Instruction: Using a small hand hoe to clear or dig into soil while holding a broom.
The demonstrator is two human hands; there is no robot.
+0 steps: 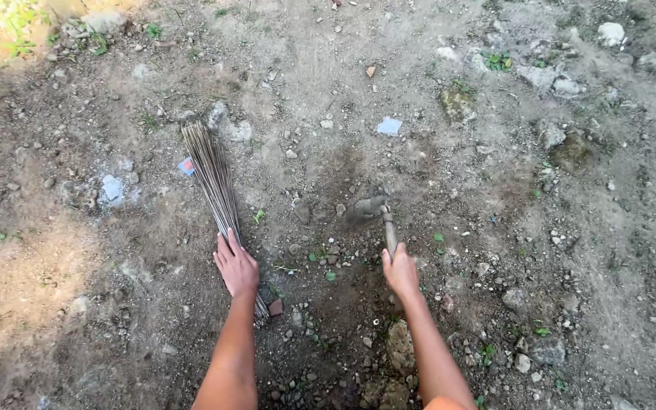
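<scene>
Head view shows the left hand [235, 266] lying flat, fingers together, on a stick broom [216, 190] on the dirt ground [571, 266]. The right hand [401, 272] closes its fingers around a small hoe [377, 216] (blade blurred) just beside it.

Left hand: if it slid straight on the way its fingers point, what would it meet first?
The left hand lies on the stick broom, so it would likely run along its bristles first; past those, bare dirt and pebbles.
</scene>
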